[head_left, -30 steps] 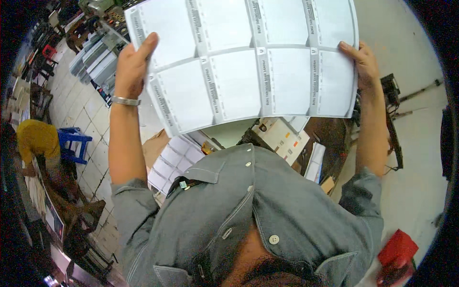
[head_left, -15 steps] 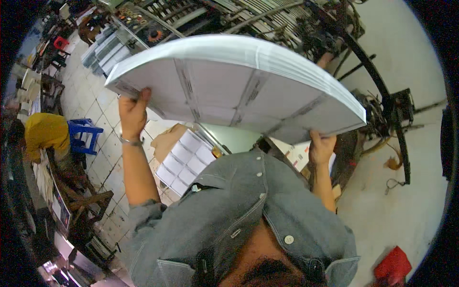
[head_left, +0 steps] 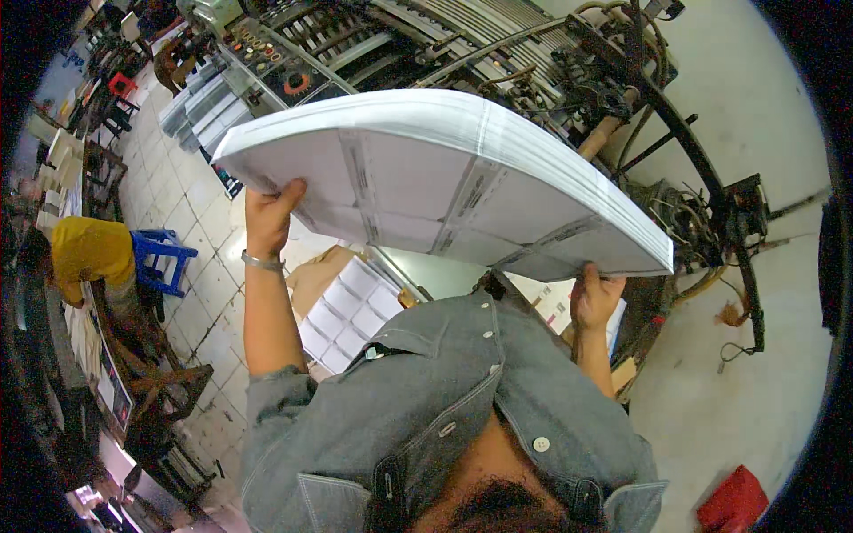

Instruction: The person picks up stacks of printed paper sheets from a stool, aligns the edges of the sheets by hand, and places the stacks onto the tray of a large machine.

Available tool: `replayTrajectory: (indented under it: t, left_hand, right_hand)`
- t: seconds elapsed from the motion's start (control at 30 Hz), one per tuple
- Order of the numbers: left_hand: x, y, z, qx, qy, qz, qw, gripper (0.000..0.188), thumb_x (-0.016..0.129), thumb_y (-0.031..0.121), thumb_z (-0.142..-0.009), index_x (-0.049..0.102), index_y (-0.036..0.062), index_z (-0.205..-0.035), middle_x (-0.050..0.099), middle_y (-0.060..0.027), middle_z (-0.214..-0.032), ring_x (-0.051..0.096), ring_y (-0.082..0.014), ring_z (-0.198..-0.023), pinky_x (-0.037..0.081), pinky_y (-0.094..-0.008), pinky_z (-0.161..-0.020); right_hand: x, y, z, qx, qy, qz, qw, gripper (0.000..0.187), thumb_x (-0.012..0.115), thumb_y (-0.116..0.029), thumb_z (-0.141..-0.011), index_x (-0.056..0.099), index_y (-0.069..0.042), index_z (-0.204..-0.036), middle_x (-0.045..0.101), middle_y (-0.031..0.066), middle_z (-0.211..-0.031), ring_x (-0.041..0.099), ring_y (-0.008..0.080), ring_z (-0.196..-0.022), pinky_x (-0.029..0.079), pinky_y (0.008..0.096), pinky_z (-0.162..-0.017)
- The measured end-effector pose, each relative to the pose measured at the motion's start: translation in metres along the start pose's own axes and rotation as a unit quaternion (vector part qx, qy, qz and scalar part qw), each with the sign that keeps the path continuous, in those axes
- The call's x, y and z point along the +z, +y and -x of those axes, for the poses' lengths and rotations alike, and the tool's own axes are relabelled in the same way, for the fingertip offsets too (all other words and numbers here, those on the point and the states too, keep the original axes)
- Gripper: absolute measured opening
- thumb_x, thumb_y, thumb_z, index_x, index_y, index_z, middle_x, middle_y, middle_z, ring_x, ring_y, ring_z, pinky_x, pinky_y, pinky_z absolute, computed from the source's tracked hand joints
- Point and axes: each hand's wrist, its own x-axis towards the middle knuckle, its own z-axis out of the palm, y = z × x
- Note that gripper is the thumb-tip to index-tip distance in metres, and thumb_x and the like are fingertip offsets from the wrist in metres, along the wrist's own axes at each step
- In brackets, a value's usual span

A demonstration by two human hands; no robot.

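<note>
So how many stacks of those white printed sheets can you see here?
2: a thick stack of printed sheets held up by the left hand and right hand, and a second stack lying below, partly hidden by the person.

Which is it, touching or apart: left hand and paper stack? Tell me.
Touching. The head view shows the left hand gripping the paper stack at its edge, thumb on the underside.

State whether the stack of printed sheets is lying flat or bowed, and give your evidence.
Bowed. The stack of printed sheets arches upward in the middle, its ends drooping where the left hand and right hand grip them, clear of any surface.
</note>
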Motion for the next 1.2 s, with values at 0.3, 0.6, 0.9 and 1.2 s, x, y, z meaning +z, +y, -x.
replayTrajectory:
  t: [0.3, 0.6, 0.9, 1.2]
  left_hand:
    - [-0.009, 0.009, 0.001, -0.011, -0.056, 0.009, 0.998, 0.049, 0.074, 0.007, -0.072, 0.052, 0.0001, -0.115, 0.059, -0.0059, -0.109, 0.055, -0.0184, -0.101, 0.042, -0.0324, -0.090]
    - [-0.005, 0.016, 0.006, -0.027, -0.044, -0.012, 0.999, 0.054, 0.077, 0.010, -0.070, 0.052, 0.0008, -0.117, 0.060, -0.0055, -0.108, 0.055, -0.0186, -0.101, 0.042, -0.0331, -0.091]
    - [0.005, 0.019, 0.009, -0.007, -0.012, -0.032, 0.999, 0.054, 0.076, 0.002, -0.069, 0.051, 0.0010, -0.117, 0.059, -0.0065, -0.108, 0.055, -0.0189, -0.102, 0.043, -0.0329, -0.089]
    - [-0.004, 0.014, 0.008, -0.045, -0.027, -0.016, 0.998, 0.053, 0.076, 0.001, -0.069, 0.051, 0.0014, -0.115, 0.059, -0.0057, -0.108, 0.054, -0.0183, -0.101, 0.044, -0.0332, -0.089]
  right_hand:
    - [0.006, -0.023, 0.000, 0.099, -0.076, 0.062, 0.990, 0.053, 0.073, 0.001, -0.071, 0.046, -0.001, -0.117, 0.057, 0.0100, -0.110, 0.054, 0.0220, -0.102, 0.042, 0.0362, -0.091]
    - [0.020, -0.024, 0.000, 0.066, -0.023, 0.074, 0.995, 0.045, 0.072, 0.000, -0.071, 0.051, 0.000, -0.111, 0.059, 0.0075, -0.102, 0.057, 0.0194, -0.093, 0.045, 0.0325, -0.084]
    - [0.030, -0.037, 0.004, 0.119, -0.020, 0.084, 0.989, 0.053, 0.074, 0.002, -0.068, 0.049, 0.001, -0.114, 0.058, 0.0076, -0.103, 0.056, 0.0186, -0.095, 0.044, 0.0318, -0.084]
    - [0.026, -0.033, 0.003, 0.124, -0.023, 0.098, 0.987, 0.045, 0.073, 0.001, -0.067, 0.053, 0.000, -0.108, 0.059, 0.0068, -0.100, 0.055, 0.0175, -0.093, 0.043, 0.0305, -0.084]
